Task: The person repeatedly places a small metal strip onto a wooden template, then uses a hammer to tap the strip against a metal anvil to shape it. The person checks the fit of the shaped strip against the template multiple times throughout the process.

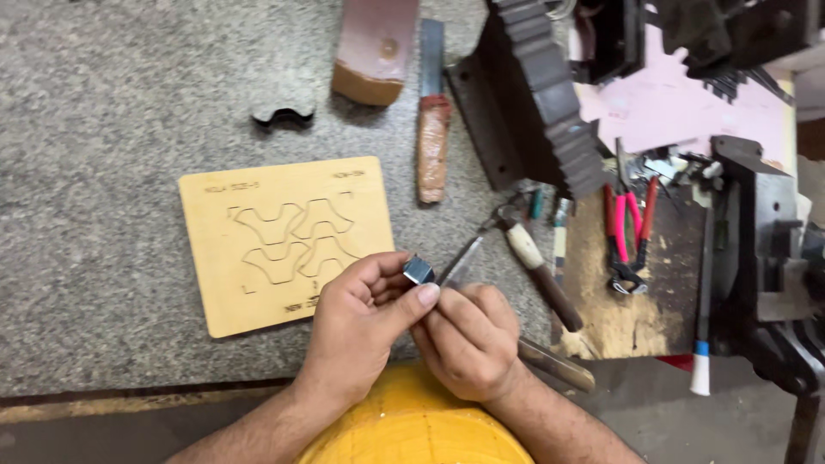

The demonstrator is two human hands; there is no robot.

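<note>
Both hands meet over the near edge of the grey stone-like bench (103, 103), just above a yellow rounded thing (412, 430) at the bottom of the view. The left hand (361, 318) pinches a small bent piece of steel strip (418, 270) between thumb and forefinger, thumb pressed on top. The right hand (468, 339) is closed around the same strip lower down, fingers curled tight, with a thin straight length (460, 262) sticking out up and to the right. The strip sits in the air, touching nothing but fingers, just beside the plywood die board (288, 245) with its wavy cut slots. Risks, as a judgement: the strip edge looks thin and likely sharp, so a slip of the left thumb could cut a fingertip; bare hands, no gloves. If the pinch loosens, the springy strip could flick out or drop onto the board. A hammer (537, 271) lies just right of the right hand, its handle near the wrist, so an elbow shift could knock it. Pink-handled pliers (627, 236) and a file-like tool (432, 129) lie well apart, less of a worry. Whether the bend matches a slot cannot be told.
</note>
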